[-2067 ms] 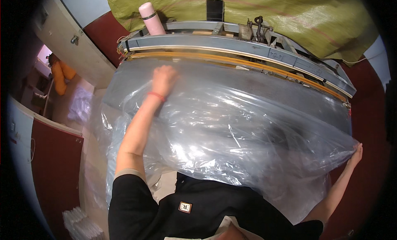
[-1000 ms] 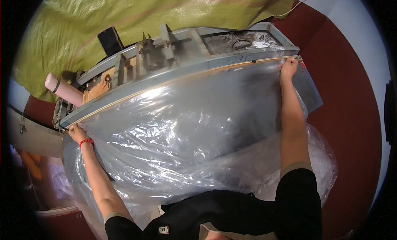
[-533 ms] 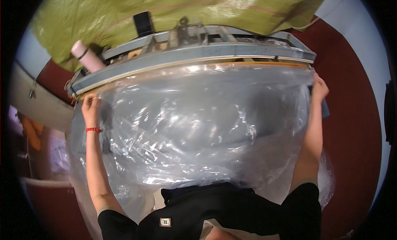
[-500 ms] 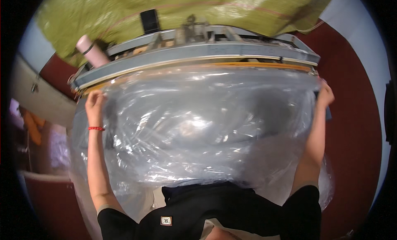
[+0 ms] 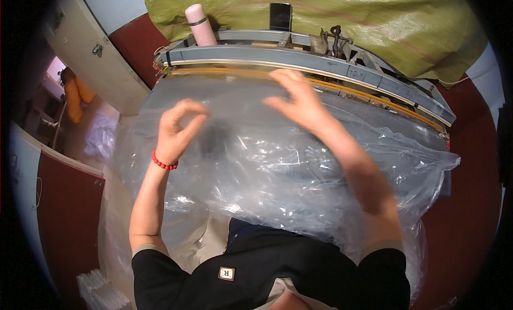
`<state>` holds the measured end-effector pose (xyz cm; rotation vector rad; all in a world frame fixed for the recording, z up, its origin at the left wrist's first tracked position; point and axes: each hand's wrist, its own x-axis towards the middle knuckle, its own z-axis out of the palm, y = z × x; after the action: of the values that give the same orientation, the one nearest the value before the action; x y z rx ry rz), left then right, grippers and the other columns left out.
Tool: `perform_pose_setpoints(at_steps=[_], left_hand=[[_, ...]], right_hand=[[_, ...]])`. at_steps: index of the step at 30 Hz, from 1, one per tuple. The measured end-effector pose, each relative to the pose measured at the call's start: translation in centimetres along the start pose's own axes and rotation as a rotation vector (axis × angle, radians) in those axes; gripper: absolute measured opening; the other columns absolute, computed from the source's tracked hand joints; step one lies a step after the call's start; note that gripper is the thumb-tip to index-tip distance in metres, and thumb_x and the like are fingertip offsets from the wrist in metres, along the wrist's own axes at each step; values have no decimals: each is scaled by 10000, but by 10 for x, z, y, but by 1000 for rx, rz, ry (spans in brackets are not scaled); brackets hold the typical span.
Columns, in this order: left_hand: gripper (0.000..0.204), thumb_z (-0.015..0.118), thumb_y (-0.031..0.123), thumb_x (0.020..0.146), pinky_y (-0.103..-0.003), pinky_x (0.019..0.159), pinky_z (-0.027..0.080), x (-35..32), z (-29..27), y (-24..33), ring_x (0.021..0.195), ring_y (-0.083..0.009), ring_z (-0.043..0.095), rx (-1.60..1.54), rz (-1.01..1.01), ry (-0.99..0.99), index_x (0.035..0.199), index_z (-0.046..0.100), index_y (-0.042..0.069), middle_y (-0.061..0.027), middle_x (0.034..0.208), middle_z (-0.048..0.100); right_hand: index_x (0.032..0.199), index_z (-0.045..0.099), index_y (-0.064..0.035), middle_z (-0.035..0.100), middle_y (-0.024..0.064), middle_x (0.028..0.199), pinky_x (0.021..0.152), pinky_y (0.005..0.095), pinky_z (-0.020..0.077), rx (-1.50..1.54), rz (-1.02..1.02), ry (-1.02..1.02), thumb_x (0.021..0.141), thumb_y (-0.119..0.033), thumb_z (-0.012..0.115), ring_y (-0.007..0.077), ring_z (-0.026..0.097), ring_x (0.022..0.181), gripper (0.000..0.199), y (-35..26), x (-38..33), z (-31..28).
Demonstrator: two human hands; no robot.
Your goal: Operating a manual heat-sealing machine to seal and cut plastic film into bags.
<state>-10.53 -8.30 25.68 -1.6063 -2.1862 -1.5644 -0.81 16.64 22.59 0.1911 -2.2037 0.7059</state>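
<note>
A wide sheet of clear plastic film (image 5: 278, 166) lies wrinkled across the grey work surface in front of me and hangs down toward my body. My left hand (image 5: 179, 128), with a red bead bracelet (image 5: 163, 161) at the wrist, is over the film's left part. Its thumb and fingers come together in a pinch; what is between them, if anything, I cannot make out. Near the far edge, my right hand (image 5: 299, 101) is stretched out over the film, fingers and thumb apart, slightly blurred, holding nothing.
A long grey metal frame (image 5: 230, 55) with an orange strip (image 5: 230, 72) runs along the far side. On it stands a pink bottle (image 5: 200, 27). Behind are a dark phone-like slab (image 5: 280, 16) and a yellow-green woven sheet (image 5: 368, 21). A door (image 5: 88, 40) is at the left.
My right hand has left the film's far right corner and swung to the middle. The left hand has moved inward. The film's right side has slumped nearer, and the view has shifted left.
</note>
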Motion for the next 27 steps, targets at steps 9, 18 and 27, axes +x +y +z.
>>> perform_pose_setpoints(at_steps=[9,18,27], left_hand=[[137,553,129,802,-238,663,425,-64,-9,-17,718,-88,510,-76,-479,-581,860,580,8,-33,778,579],[201,642,161,734,-271,701,432,-143,-52,-114,777,-139,558,61,-628,-930,888,609,35,-58,830,618],[162,562,-14,682,-262,690,429,23,-208,-136,756,-158,542,1129,-40,724,838,571,27,-58,778,570]], right_hand=[[704,621,-54,594,12,678,638,242,427,201,564,-106,702,-208,661,86,537,659,160,91,-74,-47],[772,640,-12,623,71,739,636,297,426,-735,1105,565,704,-337,640,143,526,652,332,98,-387,-443],[832,643,-44,628,90,773,654,323,431,-1114,1291,669,721,-366,599,181,555,693,343,65,-479,-532]])
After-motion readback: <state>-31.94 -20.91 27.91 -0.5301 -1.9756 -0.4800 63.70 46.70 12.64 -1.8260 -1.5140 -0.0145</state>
